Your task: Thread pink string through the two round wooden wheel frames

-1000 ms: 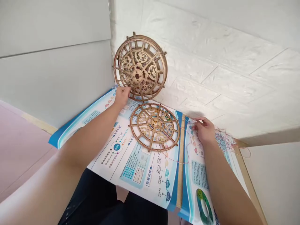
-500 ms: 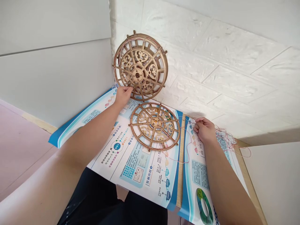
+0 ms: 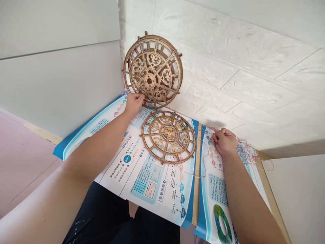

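A stack of openwork wooden wheels (image 3: 153, 60) stands on edge, leaning on the wall. My left hand (image 3: 134, 102) is closed at its lower left rim, fingertips pinched on the wood. In front, a single wooden wheel (image 3: 151, 136) with scrollwork lies flat on the printed sheet. Thin reddish wire (image 3: 204, 162) comes from its middle, loops over the sheet and also stretches toward my right hand (image 3: 224, 140). That hand is closed, index finger partly extended, with the thin wire at its fingertips. Beyond my right wrist lies a tangle of the same wire (image 3: 247, 150).
Printed sheets (image 3: 122, 184) cover a wooden table, with a bare wooden strip (image 3: 196, 203) showing between them. A white brick-patterned wall (image 3: 228, 67) rises behind. Grey panels (image 3: 76, 81) stand at left, and a white panel (image 3: 299, 189) is at right.
My right hand has shifted slightly right and down, and its index finger is straighter. My left hand and the wheels stay nearly where they were.
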Motion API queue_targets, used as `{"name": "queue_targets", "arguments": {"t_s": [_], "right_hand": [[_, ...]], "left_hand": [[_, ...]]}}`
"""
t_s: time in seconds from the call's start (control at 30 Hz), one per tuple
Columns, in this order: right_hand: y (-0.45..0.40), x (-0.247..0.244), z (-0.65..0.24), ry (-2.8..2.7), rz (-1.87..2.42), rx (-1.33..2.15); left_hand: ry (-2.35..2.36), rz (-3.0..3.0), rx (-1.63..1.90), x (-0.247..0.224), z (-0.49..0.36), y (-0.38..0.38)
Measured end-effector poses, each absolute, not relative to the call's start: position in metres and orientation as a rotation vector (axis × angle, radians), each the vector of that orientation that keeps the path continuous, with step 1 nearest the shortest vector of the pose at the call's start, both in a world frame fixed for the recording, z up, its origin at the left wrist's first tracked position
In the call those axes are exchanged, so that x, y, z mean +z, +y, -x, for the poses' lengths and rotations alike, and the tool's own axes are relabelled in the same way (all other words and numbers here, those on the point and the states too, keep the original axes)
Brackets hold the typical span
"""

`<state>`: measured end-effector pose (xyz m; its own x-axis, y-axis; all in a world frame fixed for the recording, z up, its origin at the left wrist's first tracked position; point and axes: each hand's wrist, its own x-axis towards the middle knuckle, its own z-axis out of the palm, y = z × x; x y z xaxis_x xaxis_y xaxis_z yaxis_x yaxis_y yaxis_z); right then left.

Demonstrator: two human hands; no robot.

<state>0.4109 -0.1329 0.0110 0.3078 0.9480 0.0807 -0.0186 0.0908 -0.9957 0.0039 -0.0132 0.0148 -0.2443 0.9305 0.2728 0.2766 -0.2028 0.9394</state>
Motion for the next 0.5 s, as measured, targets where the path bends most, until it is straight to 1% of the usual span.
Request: {"name": "queue_targets", "arguments": {"t_s": [0.5], "right_hand": [[-0.135, 0.019, -0.423, -0.929, 1.23, 1.069]], "left_hand": [[1.467, -1.499, 1.487, 0.01, -0.005, -0.006]]}}
